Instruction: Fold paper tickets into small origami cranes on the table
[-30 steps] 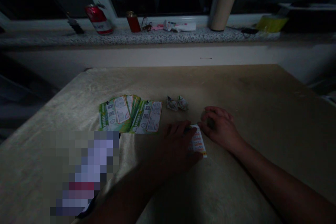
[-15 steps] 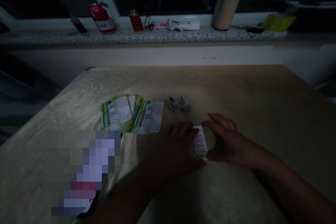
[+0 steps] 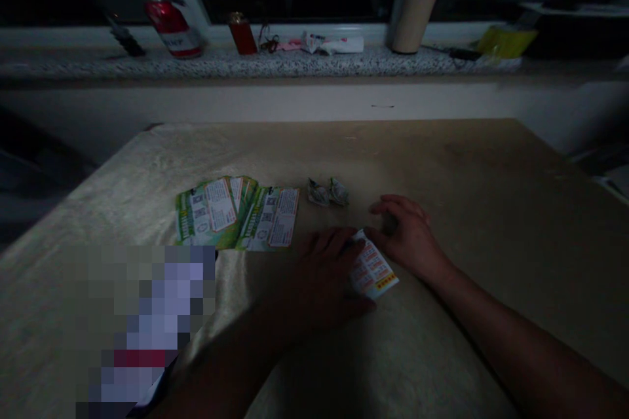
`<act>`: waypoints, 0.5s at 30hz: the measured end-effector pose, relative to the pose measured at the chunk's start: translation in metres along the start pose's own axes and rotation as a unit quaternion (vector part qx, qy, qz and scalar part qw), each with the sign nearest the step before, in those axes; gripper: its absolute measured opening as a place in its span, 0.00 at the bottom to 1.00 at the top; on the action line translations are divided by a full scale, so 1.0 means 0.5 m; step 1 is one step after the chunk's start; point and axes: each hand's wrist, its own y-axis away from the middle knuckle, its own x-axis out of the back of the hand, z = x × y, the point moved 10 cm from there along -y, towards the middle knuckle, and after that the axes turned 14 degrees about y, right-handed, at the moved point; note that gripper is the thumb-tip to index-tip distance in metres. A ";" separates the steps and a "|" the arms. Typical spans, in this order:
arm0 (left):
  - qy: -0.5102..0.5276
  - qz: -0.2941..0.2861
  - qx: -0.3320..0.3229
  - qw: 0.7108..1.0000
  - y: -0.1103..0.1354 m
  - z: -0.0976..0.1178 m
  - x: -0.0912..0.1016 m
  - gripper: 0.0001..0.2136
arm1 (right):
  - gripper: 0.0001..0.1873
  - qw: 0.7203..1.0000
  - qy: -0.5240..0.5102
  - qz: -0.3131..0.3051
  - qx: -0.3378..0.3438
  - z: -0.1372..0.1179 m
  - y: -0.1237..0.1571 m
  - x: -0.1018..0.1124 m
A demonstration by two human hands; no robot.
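In dim light a small white printed card point(image 3: 374, 270) with orange markings lies on the tan table point(image 3: 466, 170). My left hand point(image 3: 324, 275) rests flat on the card's left part, fingers stretched out over it. My right hand point(image 3: 405, 236) is at the card's far right corner, fingers curled with the tips touching the card's edge. The card lies turned at a slant. To the left lies a fan of several green and white cards point(image 3: 236, 213). Two small crumpled paper pieces point(image 3: 328, 192) sit just beyond my hands.
A stone windowsill point(image 3: 295, 64) runs behind the table with a red can point(image 3: 171, 27), a red lighter point(image 3: 242, 33), wrappers point(image 3: 334, 43), a cardboard tube point(image 3: 417, 0) and a yellow item point(image 3: 501, 40). A pixelated blurred patch point(image 3: 147, 327) covers the table's near left.
My right hand moved from the card's right side up to its far corner. The card turned, its near end swinging right. My left hand stayed on it.
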 end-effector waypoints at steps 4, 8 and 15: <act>0.001 0.011 -0.014 1.000 0.001 0.001 0.001 0.40 | 0.14 1.000 0.001 0.010 -0.004 0.000 0.001 0.003; 0.002 0.028 -0.038 0.999 0.003 0.008 0.004 0.37 | 0.11 0.998 -0.049 0.016 0.029 -0.003 0.002 0.011; 0.033 0.064 -0.044 0.996 -0.002 0.011 0.022 0.24 | 0.10 0.974 -0.159 -0.030 0.158 -0.043 0.022 0.033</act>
